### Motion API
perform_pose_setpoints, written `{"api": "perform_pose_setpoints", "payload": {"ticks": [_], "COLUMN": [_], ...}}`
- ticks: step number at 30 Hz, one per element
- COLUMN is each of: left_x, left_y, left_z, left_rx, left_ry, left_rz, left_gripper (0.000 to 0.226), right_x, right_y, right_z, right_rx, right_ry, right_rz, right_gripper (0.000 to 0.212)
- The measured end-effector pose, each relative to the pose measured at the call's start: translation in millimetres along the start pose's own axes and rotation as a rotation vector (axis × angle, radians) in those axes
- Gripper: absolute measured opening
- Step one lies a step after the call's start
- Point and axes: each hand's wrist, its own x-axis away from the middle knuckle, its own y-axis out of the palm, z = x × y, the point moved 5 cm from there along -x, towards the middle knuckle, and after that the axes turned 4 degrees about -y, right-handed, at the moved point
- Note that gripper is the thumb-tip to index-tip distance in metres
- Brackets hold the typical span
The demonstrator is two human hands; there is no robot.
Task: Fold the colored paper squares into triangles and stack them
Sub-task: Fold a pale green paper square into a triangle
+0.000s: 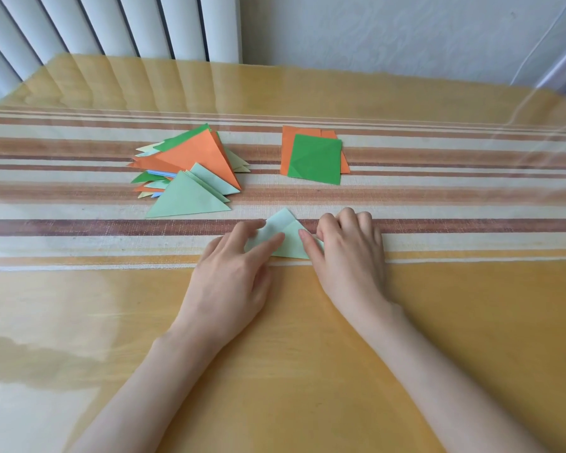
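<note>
A loose pile of folded triangles (pixel 190 165) lies at the left of the striped tablecloth (pixel 438 204). The left hand (pixel 229 276) presses straight fingers flat on a pale green paper (pixel 290 245), which is partly folded and lies just beyond the cloth's near edge. Farther back, a green square (pixel 315 158) tops the orange squares (pixel 288 148). The right hand (pixel 350 256) presses one fingertip on the paper with its other fingers curled at the right corner; whether they pinch it cannot be told.

Both forearms (pixel 164 371) are showing bare along their whole visible length; the left hand (pixel 229 282) and right hand (pixel 350 253) are showing slender fingers (pixel 265 248) ending in short, trimmed, natural nails (pixel 303 235)
</note>
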Motion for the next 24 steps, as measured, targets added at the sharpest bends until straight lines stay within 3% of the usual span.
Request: {"api": "perform_pose_setpoints", "payload": {"ticks": [9,12,15,21,24], "left_x": [7.2,10.9,13.4,23.2,25.5], "left_y": [7.8,11.4,14.6,11.2,9.0], "left_z": [4.3,5.9,8.7,8.9,7.8], "left_rx": [-0.15,-0.214,-0.192,-0.185,-0.161], "left_ry": [0.033,0.021,0.012,0.103,0.059], "left_rz": [-0.076,-0.137,-0.159,-0.159,-0.195], "left_gripper": [0.051,0.059,0.071,0.073,0.079], "right_x": [-1.9,7.8,25.9,29.9,31.0], "right_y": [-10.8,-25.2,-26.4,-25.7,-29.2], "right_z": [-0.8,-15.2,-26.3,-21.8,-16.3], "right_rx": [-0.027,-0.095,-0.143,-0.129,-0.105], "right_ry": [0.037,-0.194,-0.408,-0.387,-0.352], "right_rz": [0.006,0.033,-0.095,-0.19,-0.171], "right_gripper": [0.026,0.021,0.032,0.049,0.051]}}
